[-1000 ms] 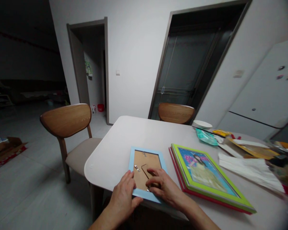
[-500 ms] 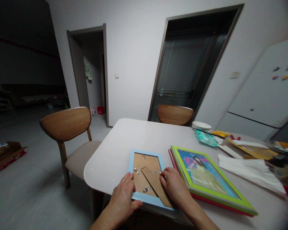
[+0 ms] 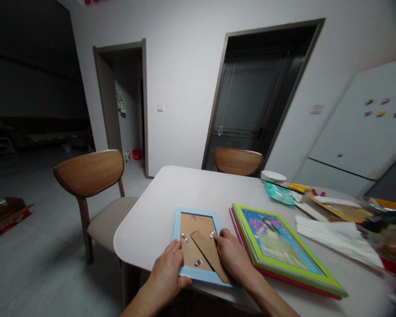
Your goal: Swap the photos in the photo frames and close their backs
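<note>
A light blue picture frame (image 3: 177, 229) lies face down at the table's near edge, its brown backing board (image 3: 188, 253) and slanted stand leg (image 3: 207, 248) showing. Small metal turn clips sit around the board. My left hand (image 3: 167, 268) grips the frame's lower left corner, fingers along the side and thumb at the near edge. At the right side, my right hand (image 3: 232, 255) has its fingertips closed on the right metal clip (image 3: 212, 235), which points diagonally. Just right of that hand, a green picture frame (image 3: 312, 259) with a picture of a figure in a yellow dress rests on a red one.
On the white table (image 3: 198, 185), a white bowl (image 3: 273, 177), a teal packet (image 3: 279, 193), white paper (image 3: 339, 237) and other clutter lie to the right. Wooden chairs stand at the left (image 3: 92, 174) and far side (image 3: 239, 161).
The right clip has turned from nearly level to diagonal under my right fingertips. My left hand stays on the frame's corner. The whole view has shifted slightly.
</note>
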`<act>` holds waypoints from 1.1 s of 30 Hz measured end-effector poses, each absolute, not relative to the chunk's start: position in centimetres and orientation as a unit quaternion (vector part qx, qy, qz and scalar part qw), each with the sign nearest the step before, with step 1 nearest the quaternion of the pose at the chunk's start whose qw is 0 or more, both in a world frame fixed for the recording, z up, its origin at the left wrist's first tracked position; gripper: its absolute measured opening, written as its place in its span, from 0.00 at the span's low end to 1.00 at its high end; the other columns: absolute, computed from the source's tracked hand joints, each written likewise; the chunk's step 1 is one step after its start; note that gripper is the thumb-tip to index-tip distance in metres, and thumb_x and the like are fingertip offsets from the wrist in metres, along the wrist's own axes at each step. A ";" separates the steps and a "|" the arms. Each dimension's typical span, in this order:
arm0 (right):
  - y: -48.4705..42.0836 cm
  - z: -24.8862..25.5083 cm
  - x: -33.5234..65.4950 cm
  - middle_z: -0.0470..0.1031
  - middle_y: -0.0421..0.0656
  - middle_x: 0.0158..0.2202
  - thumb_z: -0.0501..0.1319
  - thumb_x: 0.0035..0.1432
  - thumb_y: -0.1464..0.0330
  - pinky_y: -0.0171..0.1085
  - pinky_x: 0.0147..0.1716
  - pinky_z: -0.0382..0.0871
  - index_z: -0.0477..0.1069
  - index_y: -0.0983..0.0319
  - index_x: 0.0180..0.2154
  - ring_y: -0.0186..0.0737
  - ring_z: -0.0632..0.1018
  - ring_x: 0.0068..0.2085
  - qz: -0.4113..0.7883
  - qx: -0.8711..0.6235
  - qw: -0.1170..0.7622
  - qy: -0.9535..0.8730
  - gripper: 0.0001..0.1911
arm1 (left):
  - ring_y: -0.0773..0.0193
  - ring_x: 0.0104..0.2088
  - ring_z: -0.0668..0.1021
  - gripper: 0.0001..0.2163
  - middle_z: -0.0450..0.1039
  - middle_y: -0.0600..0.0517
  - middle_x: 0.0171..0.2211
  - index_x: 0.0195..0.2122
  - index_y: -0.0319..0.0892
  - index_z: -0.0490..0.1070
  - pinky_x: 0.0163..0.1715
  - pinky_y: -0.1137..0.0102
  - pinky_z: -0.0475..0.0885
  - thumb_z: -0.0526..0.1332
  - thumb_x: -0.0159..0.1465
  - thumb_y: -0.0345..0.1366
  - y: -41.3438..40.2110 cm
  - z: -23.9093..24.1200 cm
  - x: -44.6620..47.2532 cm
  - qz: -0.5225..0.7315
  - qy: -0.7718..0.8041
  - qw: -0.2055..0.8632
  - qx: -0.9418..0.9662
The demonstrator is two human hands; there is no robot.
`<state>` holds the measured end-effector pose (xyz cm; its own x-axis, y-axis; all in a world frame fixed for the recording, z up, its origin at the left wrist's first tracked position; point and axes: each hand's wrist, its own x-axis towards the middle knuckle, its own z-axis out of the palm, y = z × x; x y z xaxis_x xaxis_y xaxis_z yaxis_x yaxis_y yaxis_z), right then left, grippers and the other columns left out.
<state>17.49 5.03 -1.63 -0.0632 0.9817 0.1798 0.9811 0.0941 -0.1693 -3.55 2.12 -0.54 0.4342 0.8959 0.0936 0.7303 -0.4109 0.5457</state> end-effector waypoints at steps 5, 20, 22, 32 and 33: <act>6.1 -1.0 16.6 0.69 0.48 0.37 0.46 0.55 0.68 0.34 0.40 0.56 0.71 0.63 0.34 0.40 0.67 0.39 -0.041 -0.661 0.159 -0.733 0.15 | 0.54 0.55 0.57 0.15 0.57 0.42 0.54 0.31 0.40 0.65 0.53 0.62 0.55 0.67 0.42 0.30 2.0 -0.6 -3.5 0.198 0.497 0.221 0.816; 12.1 -2.0 13.6 0.66 0.46 0.40 0.48 0.54 0.64 0.38 0.35 0.58 0.66 0.55 0.44 0.43 0.65 0.41 0.024 -0.689 0.154 -0.708 0.17 | 0.54 0.55 0.56 0.14 0.55 0.41 0.54 0.31 0.39 0.66 0.53 0.63 0.54 0.66 0.43 0.29 2.4 0.1 -3.6 0.179 0.499 0.239 0.814; 12.3 -1.9 13.6 0.66 0.46 0.39 0.48 0.53 0.64 0.38 0.35 0.58 0.66 0.55 0.44 0.43 0.65 0.41 0.026 -0.691 0.153 -0.706 0.17 | 0.54 0.55 0.56 0.15 0.54 0.41 0.55 0.31 0.39 0.66 0.53 0.63 0.54 0.66 0.43 0.29 2.5 0.0 -3.6 0.181 0.498 0.238 0.814; 6.7 0.2 14.8 0.68 0.47 0.40 0.50 0.51 0.63 0.37 0.41 0.57 0.66 0.62 0.44 0.42 0.67 0.42 0.041 -0.646 0.174 -0.742 0.19 | 0.55 0.56 0.56 0.15 0.55 0.43 0.55 0.32 0.40 0.65 0.53 0.64 0.54 0.66 0.43 0.29 2.4 -0.2 -4.1 0.201 0.490 0.252 0.810; 5.6 0.2 15.0 0.68 0.47 0.39 0.52 0.50 0.62 0.37 0.40 0.58 0.68 0.61 0.41 0.43 0.67 0.42 0.045 -0.640 0.170 -0.748 0.18 | 0.56 0.56 0.56 0.15 0.55 0.43 0.55 0.32 0.41 0.65 0.53 0.63 0.54 0.66 0.43 0.30 2.4 -0.3 -4.1 0.203 0.489 0.252 0.810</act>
<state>14.98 5.64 0.24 -0.1233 0.9727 0.1968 0.9424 0.1769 -0.2838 -4.15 2.38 -0.33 0.4399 0.8943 0.0825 0.6904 -0.3955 0.6058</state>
